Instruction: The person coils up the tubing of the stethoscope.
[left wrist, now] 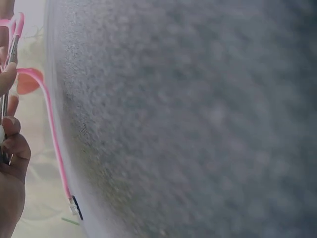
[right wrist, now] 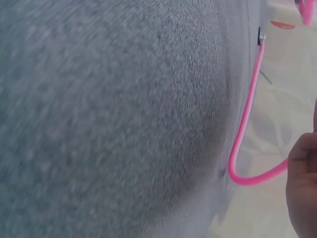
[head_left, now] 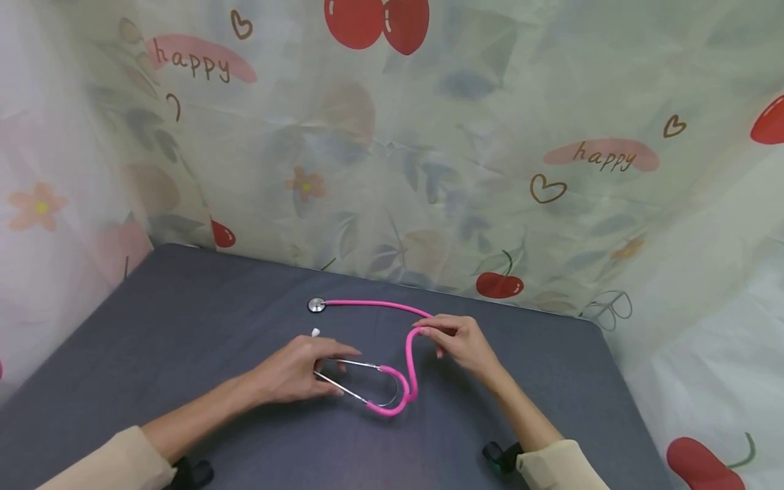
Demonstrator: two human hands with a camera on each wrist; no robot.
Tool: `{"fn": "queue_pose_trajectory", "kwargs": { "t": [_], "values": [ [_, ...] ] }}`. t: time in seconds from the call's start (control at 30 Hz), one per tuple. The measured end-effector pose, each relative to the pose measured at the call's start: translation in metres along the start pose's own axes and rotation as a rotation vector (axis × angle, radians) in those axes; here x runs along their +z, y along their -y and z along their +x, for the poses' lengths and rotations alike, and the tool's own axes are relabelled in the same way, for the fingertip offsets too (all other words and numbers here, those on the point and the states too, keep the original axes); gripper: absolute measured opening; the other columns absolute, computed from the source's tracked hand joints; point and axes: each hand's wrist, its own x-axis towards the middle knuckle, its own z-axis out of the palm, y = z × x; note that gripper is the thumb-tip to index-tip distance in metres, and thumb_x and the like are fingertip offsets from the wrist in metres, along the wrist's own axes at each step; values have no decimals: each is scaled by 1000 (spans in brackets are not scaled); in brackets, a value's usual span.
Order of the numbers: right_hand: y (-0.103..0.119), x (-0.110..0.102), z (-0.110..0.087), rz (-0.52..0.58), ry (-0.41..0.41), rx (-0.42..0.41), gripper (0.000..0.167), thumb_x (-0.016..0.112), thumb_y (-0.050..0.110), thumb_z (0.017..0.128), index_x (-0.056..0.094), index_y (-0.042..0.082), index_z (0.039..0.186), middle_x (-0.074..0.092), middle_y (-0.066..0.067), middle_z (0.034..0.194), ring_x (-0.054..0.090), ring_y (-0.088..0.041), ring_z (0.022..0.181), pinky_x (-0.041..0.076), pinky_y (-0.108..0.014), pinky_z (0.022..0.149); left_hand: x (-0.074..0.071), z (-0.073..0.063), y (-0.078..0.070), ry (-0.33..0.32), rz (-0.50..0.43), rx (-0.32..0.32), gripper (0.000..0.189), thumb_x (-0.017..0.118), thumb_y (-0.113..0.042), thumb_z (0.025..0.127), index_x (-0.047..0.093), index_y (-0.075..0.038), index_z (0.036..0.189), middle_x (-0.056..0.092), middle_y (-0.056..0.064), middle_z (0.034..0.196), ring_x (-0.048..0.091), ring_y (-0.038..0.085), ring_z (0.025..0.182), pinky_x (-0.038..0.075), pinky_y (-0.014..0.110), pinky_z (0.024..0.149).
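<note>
Grasping left hand (head_left: 300,369): fingers and thumb curled onto the silver ear tubes (head_left: 350,393) of a pink stethoscope (head_left: 412,364), those tubes emerging from the grip toward the right hand (head_left: 456,344).
Right hand: thumb and fingertips pinching the stethoscope's pink tubing (head_left: 373,303) partway along its length.
Stethoscope: gripped at two places, with its fork in the space between the hands, nearer the person than the right hand's pinch.
Tubing: one stretch drops from the right hand in a bend toward the fork; another runs from the same pinch leftward, beyond the left hand.
Chest piece (head_left: 316,305): a round, silver-faced disc with a dark rim, lying beyond the left hand at the end of the leftward stretch.
White ear tip (head_left: 315,332): just past the back of the left hand, between it and the chest piece; the other tip is hidden in the head view.
Gray cloth-covered tabletop (head_left: 257,299): beneath both hands, with the chest piece resting on it.
Printed curtain (head_left: 392,136): hanging beyond both hands, patterned with red cherries (head_left: 355,24), outlined hearts (head_left: 548,189) and the word "happy".
Beige sleeves (head_left: 116,466): behind each hand, leaving the wrists bare.
Black wrist gear (head_left: 502,457): near each cuff, closer to the person than the hands.
</note>
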Motion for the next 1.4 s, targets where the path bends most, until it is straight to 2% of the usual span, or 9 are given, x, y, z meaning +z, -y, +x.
{"fn": "queue_pose_trajectory", "kwargs": {
  "t": [0.17,0.27,0.47,0.73,0.87,1.0,1.17,1.3,1.4],
  "values": [
    [1,8,5,8,5,33,20,73,17,91,77,4,106,64,-26,77,51,-34,48,40,-25,47,1,5,-3,-3,-13,-16,65,90,-23,72,64,-27,131,69,-10,92,48,-2,61,42,16,55],
    [0,15,7,0,37,47,18,73,14,91,77,4,105,60,-24,66,50,-41,49,40,-24,46,4,6,-4,7,-30,-21,67,90,-24,72,63,-28,133,70,-9,94,48,-2,60,43,16,54],
    [-4,27,8,7,103,35,18,71,10,92,76,1,106,60,-27,65,49,-49,50,37,-21,45,8,9,-6,13,-48,9,69,90,-22,72,61,-26,135,70,-8,96,48,-2,59,42,14,54],
    [-3,38,6,-8,151,18,17,72,20,92,78,10,104,69,-17,72,54,-41,47,43,-22,44,9,15,-8,16,-60,27,68,90,-23,73,62,-24,135,71,-7,96,49,-2,60,43,14,53],
    [-4,43,6,-38,172,5,18,72,27,92,79,16,104,71,-11,74,56,-26,45,46,-24,46,11,16,-8,33,-67,31,66,89,-24,74,62,-27,135,69,-8,97,48,-1,61,44,15,54],
    [-4,49,6,-54,189,0,17,71,27,92,79,16,103,72,-8,74,55,-12,46,48,-24,47,14,16,-10,44,-85,56,65,89,-22,75,63,-23,135,70,-7,96,47,-2,60,43,14,54],
    [-1,54,6,-31,213,30,15,72,23,92,79,14,101,72,-9,75,55,-10,46,49,-24,47,17,16,-11,57,-81,104,64,88,-19,75,64,-21,134,68,-7,94,46,-1,60,42,12,54],
    [0,55,6,-31,223,41,18,72,23,92,79,11,102,73,-11,78,58,-10,48,51,-25,49,17,15,-11,63,-82,98,61,87,-20,77,65,-23,133,67,-7,93,48,0,61,42,12,55],
    [0,54,5,-79,236,12,23,70,25,93,77,9,109,74,-5,89,62,-11,53,54,-27,53,16,14,-13,61,-82,88,58,87,-24,78,65,-24,132,67,-7,93,48,-1,61,42,12,55]
  ]
}}
